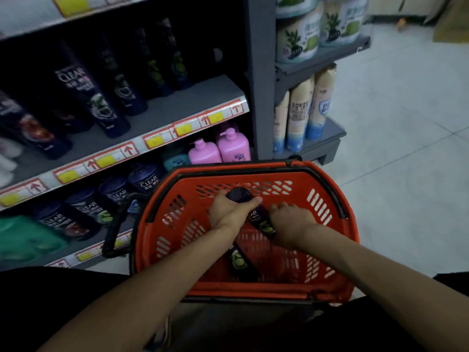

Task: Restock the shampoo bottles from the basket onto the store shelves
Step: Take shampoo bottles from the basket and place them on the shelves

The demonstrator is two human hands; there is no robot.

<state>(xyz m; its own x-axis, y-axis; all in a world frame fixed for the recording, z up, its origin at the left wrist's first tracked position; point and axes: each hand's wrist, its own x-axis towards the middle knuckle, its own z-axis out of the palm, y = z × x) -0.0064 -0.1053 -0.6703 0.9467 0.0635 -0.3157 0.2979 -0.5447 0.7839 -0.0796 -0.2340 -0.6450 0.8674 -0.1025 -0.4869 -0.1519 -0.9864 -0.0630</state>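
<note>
Red basket [162, 224] by shelf [177, 105]. Dark shampoo bottle [256, 217] inside it, long axis cap far-L to base near-R. L hand [228, 212] fingers wrapped round cap end. R hand [291, 224] curled at base, grip unclear, dim view. 2nd bottle [241, 262] lies nearer body. Shelf gap up-L, so L hand closer.

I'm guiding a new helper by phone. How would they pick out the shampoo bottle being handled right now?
Look at the red basket in front of the grey shelves. Inside it, the left hand and right hand grip one dark bottle. It alone is held: the other dark bottle lies untouched on the basket floor, nearer the person.
</note>
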